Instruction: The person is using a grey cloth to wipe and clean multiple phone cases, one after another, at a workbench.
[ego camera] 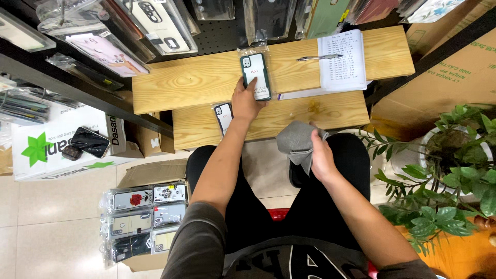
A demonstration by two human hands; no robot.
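Head view: left hand (246, 101) fingers closed on bagged phone case (256, 76), flat on bench (196, 82). Right hand (321, 157) fist grips grey cloth (296, 142). Case probably light, stiff, slippery bag; best gripped by edges.

The person wears a dark grey short-sleeved T-shirt (268, 261) with large black block letters printed across the chest, black trousers (330, 196) that cover both legs, and the forearms are bare from the sleeve edge down, with no watch and no rings on the left hand (247, 101) or the right hand (322, 157).
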